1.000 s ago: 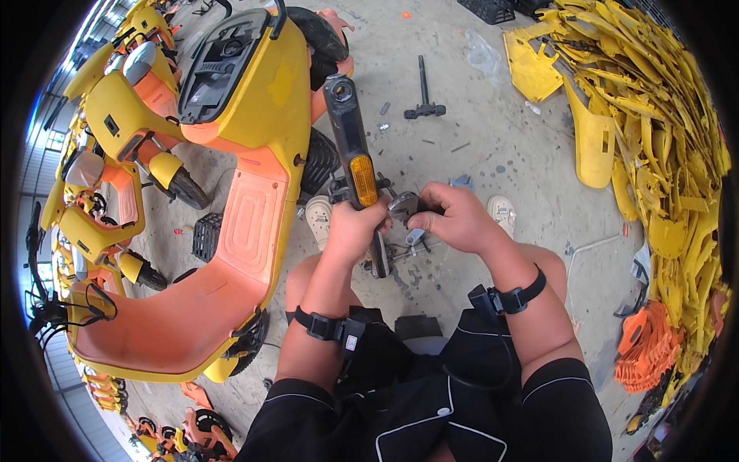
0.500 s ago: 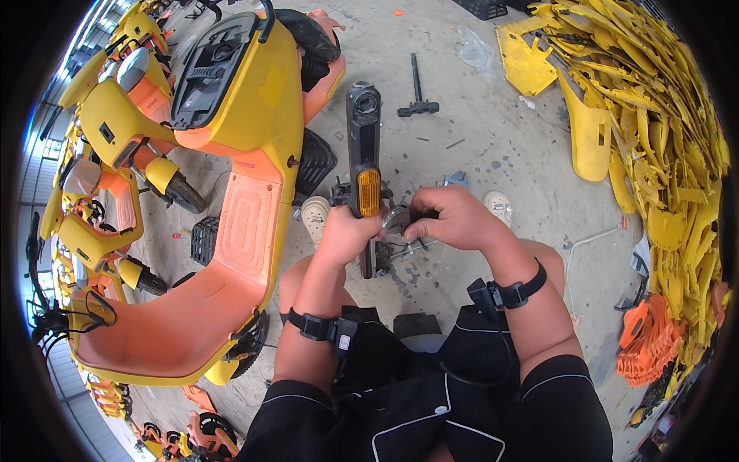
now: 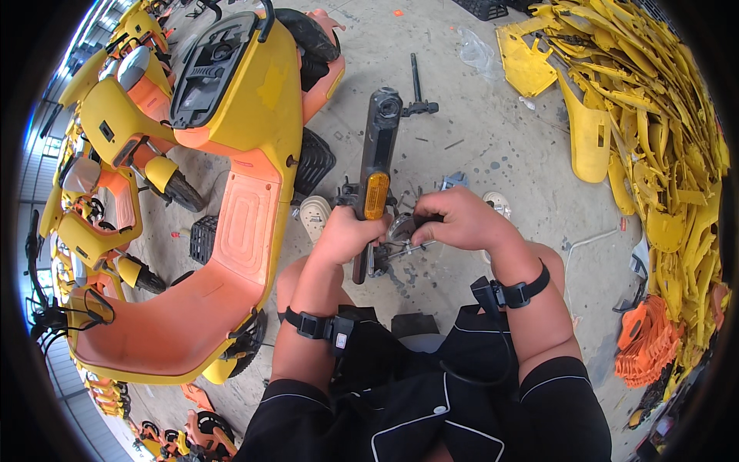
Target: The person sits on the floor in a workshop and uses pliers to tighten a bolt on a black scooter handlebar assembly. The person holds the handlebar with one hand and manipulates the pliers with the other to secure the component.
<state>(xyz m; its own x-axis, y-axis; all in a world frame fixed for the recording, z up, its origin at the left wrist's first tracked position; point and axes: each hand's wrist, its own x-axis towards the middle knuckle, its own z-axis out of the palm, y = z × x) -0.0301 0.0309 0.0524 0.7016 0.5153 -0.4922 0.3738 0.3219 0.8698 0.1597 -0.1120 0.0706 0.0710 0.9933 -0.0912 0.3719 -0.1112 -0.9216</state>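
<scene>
Our left hand (image 3: 348, 231) clenches the long, rigid dark-grey fork leg with its orange reflector (image 3: 375, 181); it looks heavy, best gripped mid-shaft. Our right hand (image 3: 456, 219) pinches small metal fittings (image 3: 399, 231).

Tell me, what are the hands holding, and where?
Left hand grips the long dark bar just below its orange reflector. Right hand pinches a small metal part.
</scene>
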